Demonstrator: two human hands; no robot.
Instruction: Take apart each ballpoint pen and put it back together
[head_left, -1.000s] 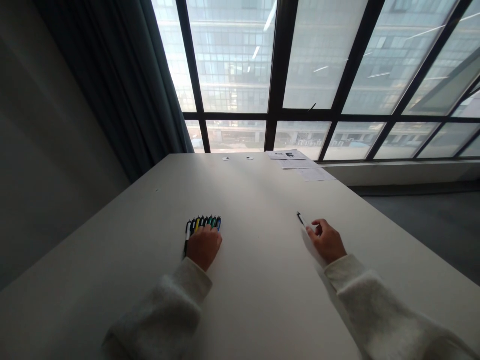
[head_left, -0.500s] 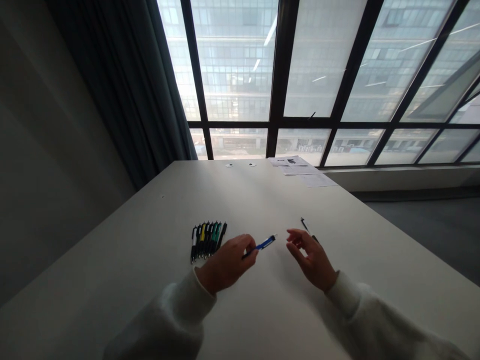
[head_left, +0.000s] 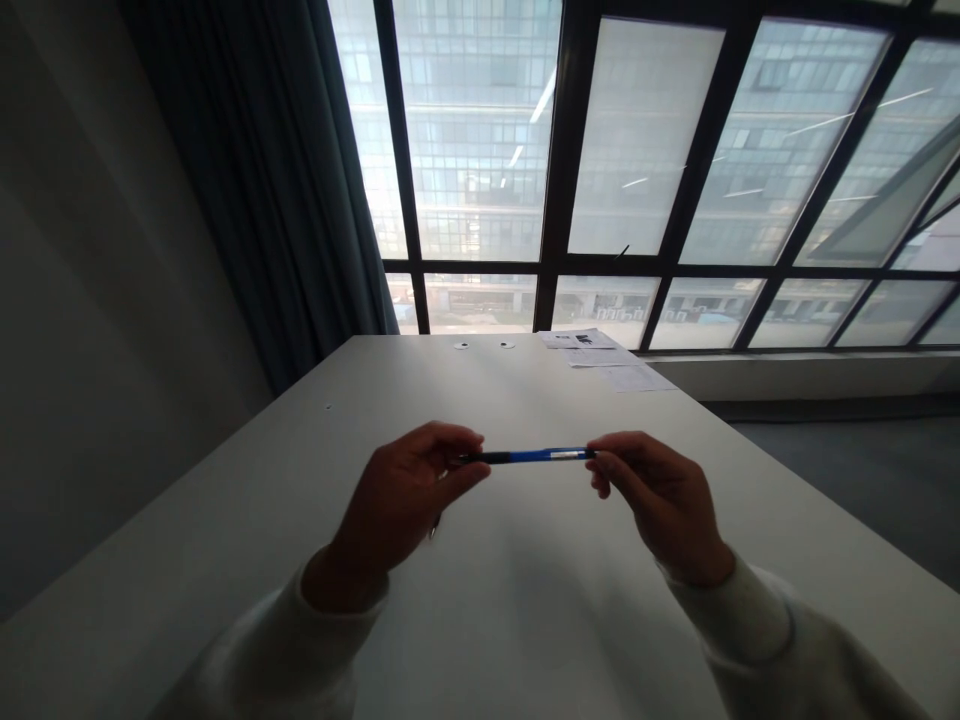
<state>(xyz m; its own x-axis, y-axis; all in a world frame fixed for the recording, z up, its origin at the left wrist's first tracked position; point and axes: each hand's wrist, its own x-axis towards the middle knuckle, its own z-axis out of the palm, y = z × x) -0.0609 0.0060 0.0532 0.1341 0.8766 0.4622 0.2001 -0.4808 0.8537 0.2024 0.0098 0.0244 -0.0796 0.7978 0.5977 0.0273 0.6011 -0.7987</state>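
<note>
A blue pen (head_left: 531, 456) with a black grip is held level above the table, stretched between both hands. My left hand (head_left: 409, 490) pinches its black end between thumb and fingers. At the other end, my right hand (head_left: 656, 490) pinches the pen near its clip. Just below my left hand a small pen tip (head_left: 435, 527) peeks out; the rest of the pen row there is hidden behind the hand. The lone pen seen earlier on the right is now hidden by my right hand.
The white table (head_left: 517, 620) reaches to the window wall. Several printed sheets (head_left: 600, 358) lie at its far right corner, and two small white-rimmed holes (head_left: 484, 346) are at the back edge. A dark curtain (head_left: 262, 200) hangs at the left.
The blue pen has been raised and turned level. My right hand, open before, has closed on its clip end. Both hands have come up nearer to the camera.
</note>
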